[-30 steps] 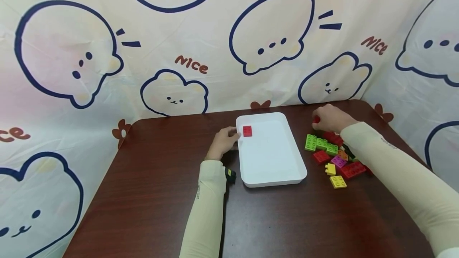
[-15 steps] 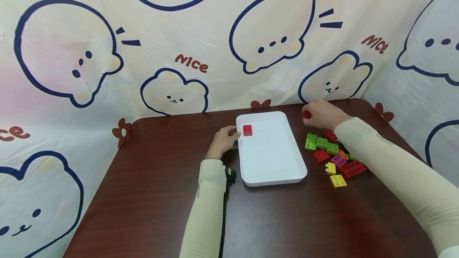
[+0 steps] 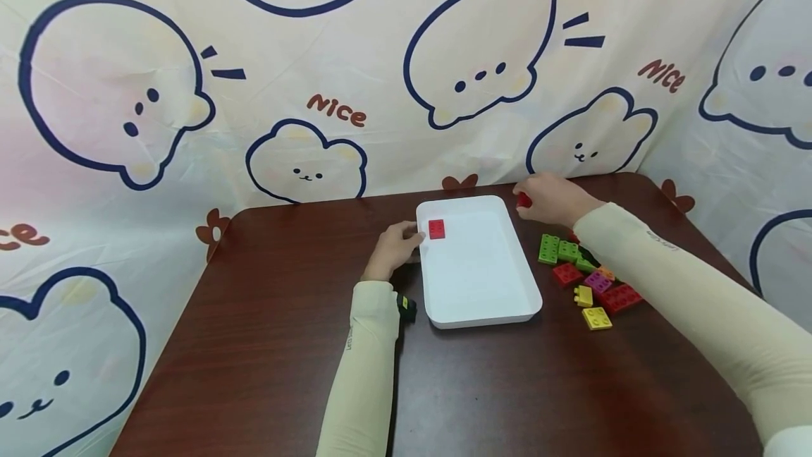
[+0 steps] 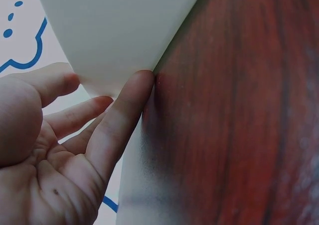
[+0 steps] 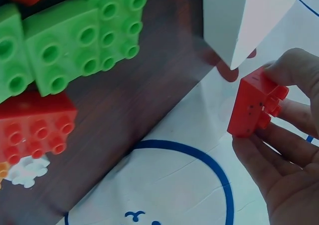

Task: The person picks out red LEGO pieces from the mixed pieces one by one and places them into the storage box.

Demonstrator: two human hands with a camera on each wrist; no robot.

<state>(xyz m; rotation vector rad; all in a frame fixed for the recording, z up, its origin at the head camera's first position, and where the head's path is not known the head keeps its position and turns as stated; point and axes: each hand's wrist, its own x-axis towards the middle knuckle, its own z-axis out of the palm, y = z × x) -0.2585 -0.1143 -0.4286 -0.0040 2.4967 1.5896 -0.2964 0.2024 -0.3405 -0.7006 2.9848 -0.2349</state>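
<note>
In the head view, my left hand (image 3: 390,249) is at the left wall of a white tray (image 3: 485,288). The left wrist view has its fairly straight fingers touching the tray's outer wall (image 4: 119,30), thumb tip at the edge. A red building brick (image 3: 436,229) with studs lies inside the tray, near its upper left corner. My right hand (image 3: 548,199), up beyond the tray's right side, pinches another red building brick (image 5: 254,105) between thumb and fingers. Its studs face the palm in the right wrist view.
Right of the tray lies a cluster of bricks: several green bricks (image 3: 549,249), red bricks (image 3: 567,274), a purple brick (image 3: 598,282) and yellow bricks (image 3: 597,318). My right forearm (image 3: 672,266) partly covers it. A printed cloth (image 3: 393,55) hangs behind the dark wooden table (image 3: 266,344).
My right hand has moved left toward the tray, carrying the red building brick from above the cluster. My left hand stays at the tray's wall, and the tray has not moved.
</note>
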